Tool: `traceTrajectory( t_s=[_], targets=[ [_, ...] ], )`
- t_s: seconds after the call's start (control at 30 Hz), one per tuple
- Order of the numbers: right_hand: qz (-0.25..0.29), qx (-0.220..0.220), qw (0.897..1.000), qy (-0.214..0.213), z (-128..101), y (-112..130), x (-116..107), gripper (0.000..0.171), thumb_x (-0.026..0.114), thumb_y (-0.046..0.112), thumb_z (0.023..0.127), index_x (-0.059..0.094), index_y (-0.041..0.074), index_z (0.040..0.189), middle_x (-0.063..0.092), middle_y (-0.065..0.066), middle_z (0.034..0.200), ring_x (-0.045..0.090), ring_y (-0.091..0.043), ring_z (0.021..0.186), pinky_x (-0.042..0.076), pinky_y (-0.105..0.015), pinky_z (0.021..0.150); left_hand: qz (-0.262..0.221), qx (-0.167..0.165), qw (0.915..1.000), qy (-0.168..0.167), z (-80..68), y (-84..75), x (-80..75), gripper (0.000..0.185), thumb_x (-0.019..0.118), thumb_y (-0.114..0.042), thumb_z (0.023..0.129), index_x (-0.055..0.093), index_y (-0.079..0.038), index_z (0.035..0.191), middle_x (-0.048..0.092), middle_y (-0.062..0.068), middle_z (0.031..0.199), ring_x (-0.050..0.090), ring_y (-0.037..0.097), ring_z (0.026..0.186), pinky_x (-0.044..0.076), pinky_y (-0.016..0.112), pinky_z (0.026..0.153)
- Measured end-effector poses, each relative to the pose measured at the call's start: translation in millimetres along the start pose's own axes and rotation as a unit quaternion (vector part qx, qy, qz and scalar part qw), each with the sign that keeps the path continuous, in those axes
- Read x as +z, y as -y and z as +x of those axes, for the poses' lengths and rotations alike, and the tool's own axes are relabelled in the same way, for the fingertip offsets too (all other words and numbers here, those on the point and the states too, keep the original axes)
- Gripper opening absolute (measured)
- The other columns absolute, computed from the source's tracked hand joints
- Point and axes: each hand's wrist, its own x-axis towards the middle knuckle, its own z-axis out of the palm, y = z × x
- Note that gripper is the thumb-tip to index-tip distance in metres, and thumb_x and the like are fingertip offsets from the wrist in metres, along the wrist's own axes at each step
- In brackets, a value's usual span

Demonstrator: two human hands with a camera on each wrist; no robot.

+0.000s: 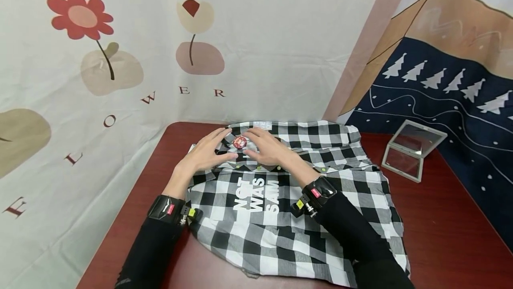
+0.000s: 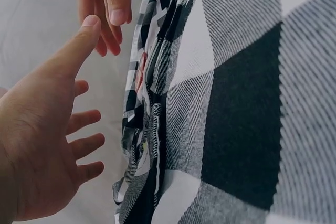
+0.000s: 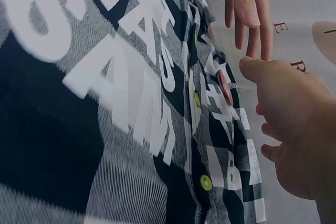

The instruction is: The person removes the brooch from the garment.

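A black-and-white checked shirt point(image 1: 294, 235) with white lettering and small yellow-green buttons point(image 3: 206, 183) lies spread on the table. On its far part sits a round red badge point(image 1: 240, 142), also seen edge-on in the right wrist view. My left hand point(image 1: 204, 152) is to the left of the badge, fingers spread and thumb pointing inward. Opposite it, my right hand point(image 1: 267, 147) is on the badge's right side, its fingers loosely bent. Both wrist views show the hands raised off the cloth, holding nothing. The thumbs point towards each other.
The dark red table point(image 1: 449, 217) shows around the shirt. At its right stands a hinged two-pane folding mirror point(image 1: 404, 163), opened out. Behind the table hangs a white cloth point(image 1: 272, 57) with printed flowers; a dark blue cloth point(image 1: 449, 102) with white trees hangs at the right.
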Motion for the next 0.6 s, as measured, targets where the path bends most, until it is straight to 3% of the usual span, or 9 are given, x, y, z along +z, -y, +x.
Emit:
traceTrajectory(
  t_s=[0.33, 0.6],
  targets=[
    [0.014, 0.0, 1.0, -0.008, 20.4, 5.5, 10.7, 0.06, 0.069, 0.032, 0.114, 0.055, 0.001, 0.164, 0.055, -0.023, 0.169, 0.053, -0.04, 0.16, 0.043, -0.054, 0.135, -0.012, -0.011, 0.9999, 0.001, 2.0, 8.1, 5.1, 0.099, 0.078, -0.06, 0.104, 0.03, -0.019, 0.181, 0.026, 0.021, 0.187, 0.031, 0.049, 0.172, 0.034, 0.078, 0.132],
    [0.005, 0.021, 1.0, -0.001, 26.9, 2.9, 22.3, 0.055, 0.068, 0.032, 0.115, 0.058, 0.005, 0.161, 0.055, -0.021, 0.17, 0.051, -0.038, 0.162, 0.044, -0.052, 0.135, -0.022, -0.007, 0.9997, 0.006, 1.5, 11.3, 9.9, 0.1, 0.079, -0.057, 0.104, 0.029, -0.02, 0.181, 0.024, 0.02, 0.188, 0.028, 0.05, 0.172, 0.034, 0.079, 0.131]
  ],
)
